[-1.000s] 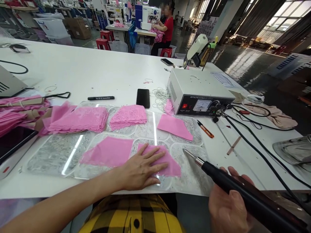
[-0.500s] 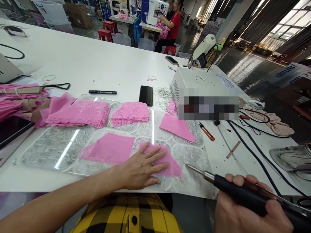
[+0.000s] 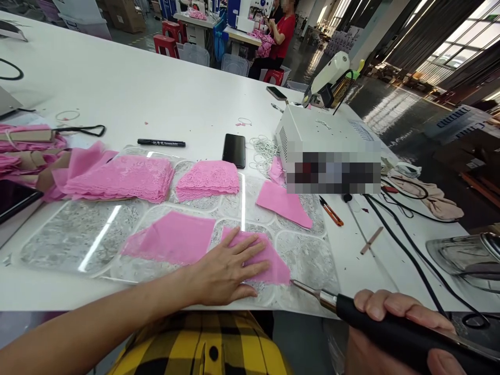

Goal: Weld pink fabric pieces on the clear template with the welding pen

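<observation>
My left hand (image 3: 228, 271) lies flat with its fingers spread on a small pink fabric piece (image 3: 276, 264). In my right hand (image 3: 377, 341) is a black-handled tool with a slim metal tip (image 3: 328, 299), like a soldering iron. The tip reaches the lower right corner of that piece; I cannot tell whether it presses on it. A larger pink piece (image 3: 179, 237) lies just left of my hand. Behind are a big stack of pink lace pieces (image 3: 121, 177), a smaller lace stack (image 3: 209, 179) and another pink cut piece (image 3: 283, 203).
A marbled mat (image 3: 86, 229) lies under the fabric. Behind it are a marker (image 3: 161, 142), a phone (image 3: 234, 150) and a grey box (image 3: 328, 130). To the right are an orange cutter (image 3: 331, 211), black cables (image 3: 406, 250) and a glass jar (image 3: 464, 255). A co-worker (image 3: 282, 39) sits beyond the table.
My right hand has moved the tool leftward and slightly down, bringing its tip from beside the small piece to that piece's corner. My left hand stays in place. The view has shifted slightly.
</observation>
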`<state>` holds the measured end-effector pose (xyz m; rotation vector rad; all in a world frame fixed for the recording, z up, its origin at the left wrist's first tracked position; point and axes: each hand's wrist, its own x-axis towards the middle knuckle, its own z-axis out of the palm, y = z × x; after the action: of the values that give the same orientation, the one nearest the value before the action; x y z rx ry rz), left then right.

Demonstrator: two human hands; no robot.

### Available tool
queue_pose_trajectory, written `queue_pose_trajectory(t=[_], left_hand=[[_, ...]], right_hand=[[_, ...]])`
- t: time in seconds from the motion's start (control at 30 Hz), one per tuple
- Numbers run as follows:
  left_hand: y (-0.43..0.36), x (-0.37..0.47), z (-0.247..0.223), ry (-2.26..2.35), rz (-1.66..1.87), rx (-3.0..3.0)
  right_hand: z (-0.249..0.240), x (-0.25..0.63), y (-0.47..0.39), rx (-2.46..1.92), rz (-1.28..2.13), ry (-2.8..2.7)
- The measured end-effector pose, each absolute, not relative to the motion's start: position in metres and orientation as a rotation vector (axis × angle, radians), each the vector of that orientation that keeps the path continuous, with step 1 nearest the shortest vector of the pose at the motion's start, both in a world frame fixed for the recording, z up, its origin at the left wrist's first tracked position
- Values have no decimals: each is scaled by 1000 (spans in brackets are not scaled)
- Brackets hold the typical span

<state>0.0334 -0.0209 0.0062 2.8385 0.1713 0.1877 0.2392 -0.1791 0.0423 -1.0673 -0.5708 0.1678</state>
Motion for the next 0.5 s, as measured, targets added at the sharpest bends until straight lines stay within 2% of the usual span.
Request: queue_pose_trajectory(t=[0.5], left_hand=[[-21,33,5,181,203,2814]], right_hand=[[47,234,-179,-1116,231,-570]])
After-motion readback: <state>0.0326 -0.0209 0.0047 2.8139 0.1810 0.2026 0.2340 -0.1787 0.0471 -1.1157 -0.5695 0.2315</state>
